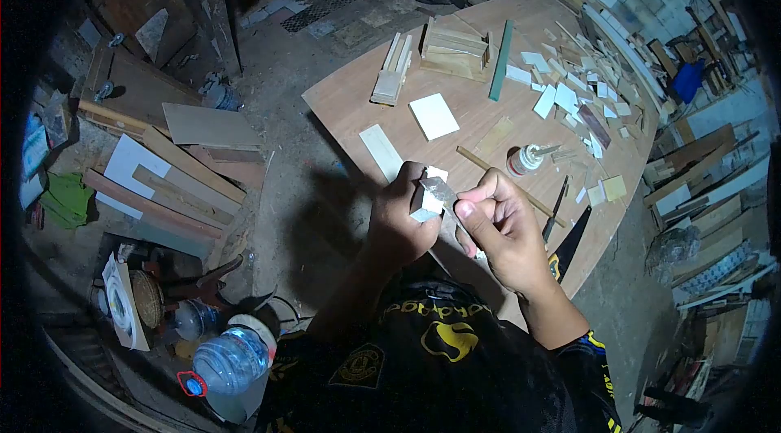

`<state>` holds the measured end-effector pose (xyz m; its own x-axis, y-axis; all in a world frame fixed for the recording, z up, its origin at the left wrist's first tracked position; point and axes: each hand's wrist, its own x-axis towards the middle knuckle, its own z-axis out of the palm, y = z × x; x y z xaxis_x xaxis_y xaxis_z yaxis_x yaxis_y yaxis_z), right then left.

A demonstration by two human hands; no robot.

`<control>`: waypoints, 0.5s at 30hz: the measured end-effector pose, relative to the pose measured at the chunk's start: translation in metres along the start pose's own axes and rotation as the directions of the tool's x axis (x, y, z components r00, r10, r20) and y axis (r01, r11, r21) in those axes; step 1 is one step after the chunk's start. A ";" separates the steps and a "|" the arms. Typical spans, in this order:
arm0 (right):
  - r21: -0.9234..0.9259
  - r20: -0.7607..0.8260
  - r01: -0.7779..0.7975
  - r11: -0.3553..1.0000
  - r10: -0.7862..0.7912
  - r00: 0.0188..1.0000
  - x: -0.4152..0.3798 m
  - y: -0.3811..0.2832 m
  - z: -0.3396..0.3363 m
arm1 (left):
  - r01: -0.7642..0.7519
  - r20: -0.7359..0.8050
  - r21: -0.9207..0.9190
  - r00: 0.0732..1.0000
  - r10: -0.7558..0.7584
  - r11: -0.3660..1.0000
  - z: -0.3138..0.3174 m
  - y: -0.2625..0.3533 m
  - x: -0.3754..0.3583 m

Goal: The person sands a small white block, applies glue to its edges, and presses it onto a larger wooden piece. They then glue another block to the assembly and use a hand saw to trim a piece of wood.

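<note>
My left hand (pixel 399 220) is wrapped round a small pale block (pixel 425 203) with a whitish end face, held over the table's near edge in front of my chest. Against that block lies a thin grey-brown strip (pixel 449 225), pinched between the thumb and fingers of my right hand (pixel 506 229); I cannot tell what it is made of. Beyond my hands on the wooden table (pixel 342 95) lie a pale strip (pixel 381 151) and a square white board (pixel 434 116). To the right of them stands a glue-smeared white jar (pixel 525 159) with a stick in it.
A handsaw (pixel 574 239) and a thin dark tool (pixel 556 207) lie by the table's right edge. Farther back are a wooden box (pixel 455 52), a green strip (pixel 501 60) and scattered offcuts (pixel 567 97). A large water bottle (pixel 232 361) stands at lower left, below stacked boards (pixel 163 201).
</note>
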<state>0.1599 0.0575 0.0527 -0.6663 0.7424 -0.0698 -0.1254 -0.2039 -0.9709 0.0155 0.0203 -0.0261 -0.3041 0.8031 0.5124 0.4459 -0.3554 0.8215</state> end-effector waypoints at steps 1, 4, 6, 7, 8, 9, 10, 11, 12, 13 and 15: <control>-0.002 0.017 0.003 1.000 -0.003 1.000 0.001 0.001 -0.001 | 0.014 -0.012 0.027 1.000 -0.014 1.000 0.000 0.000 0.000; -0.005 0.018 0.007 1.000 -0.007 1.000 0.002 0.007 0.002 | 0.041 -0.167 0.123 0.986 -0.020 0.992 0.000 -0.018 0.005; -0.008 -0.002 0.009 1.000 -0.009 1.000 0.002 0.010 0.002 | 0.053 -0.154 0.107 0.987 -0.036 0.993 -0.006 -0.017 0.008; -0.003 -0.005 0.002 1.000 -0.002 1.000 0.002 0.011 0.001 | 0.068 -0.139 0.091 0.989 -0.055 0.994 -0.009 -0.016 0.010; 0.002 -0.004 -0.007 1.000 0.007 1.000 0.001 0.012 0.001 | 0.081 -0.111 0.093 0.991 -0.070 0.992 -0.011 -0.018 0.010; 0.004 0.000 -0.011 1.000 0.011 1.000 -0.004 0.011 0.001 | 0.086 -0.114 0.097 0.991 -0.075 0.992 -0.018 -0.041 0.005; -0.011 0.112 -0.052 0.999 0.053 0.992 -0.012 0.007 0.002 | -0.044 -0.095 0.425 0.991 0.093 0.904 -0.029 -0.082 -0.002; -0.034 0.223 -0.087 0.996 0.092 0.970 -0.019 0.005 0.003 | -0.161 -0.022 0.701 0.969 0.246 0.695 -0.034 -0.106 -0.002; -0.043 0.194 0.035 0.998 -0.026 0.981 -0.025 0.009 0.003 | 0.313 -0.249 -0.033 0.917 -0.311 0.949 -0.046 -0.066 0.020; -0.045 0.192 0.040 0.998 -0.030 0.981 -0.022 0.007 0.001 | 0.308 -0.247 -0.034 0.919 -0.307 0.951 -0.051 -0.055 0.026; 0.006 -0.135 0.144 0.990 -0.142 0.981 -0.015 -0.001 -0.004 | 0.510 0.130 -0.207 0.860 -0.494 0.835 -0.059 -0.045 0.018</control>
<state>0.1730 0.0489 0.0543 -0.5366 0.8429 0.0383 -0.2241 -0.0986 -0.9696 -0.0589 0.0223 -0.0391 -0.3722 0.9282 0.0027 0.0424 0.0141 0.9990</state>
